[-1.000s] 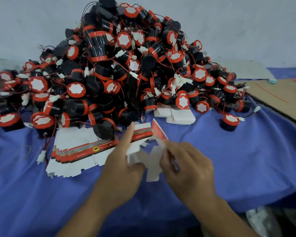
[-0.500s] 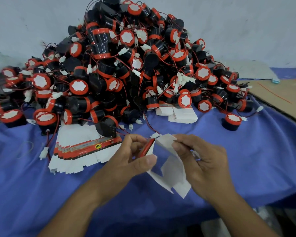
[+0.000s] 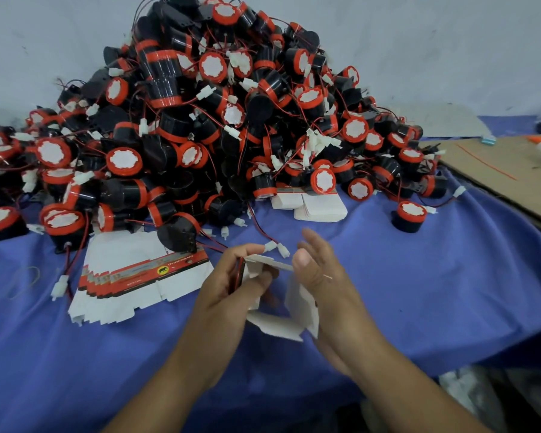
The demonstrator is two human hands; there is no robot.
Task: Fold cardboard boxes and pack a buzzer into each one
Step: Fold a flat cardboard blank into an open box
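The cardboard box point(image 3: 275, 323) is now off the stack of flat boxes point(image 3: 138, 276) and up between both hands, its white panels spread from flat into an open sleeve. The left hand point(image 3: 231, 285) now grips its red side. The right hand point(image 3: 322, 276) has gone from pinching to straight fingers against the opposite panel.

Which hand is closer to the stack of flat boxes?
Left. The left hand is just right of the stack, holding a box; the right hand lies farther right, past that box.
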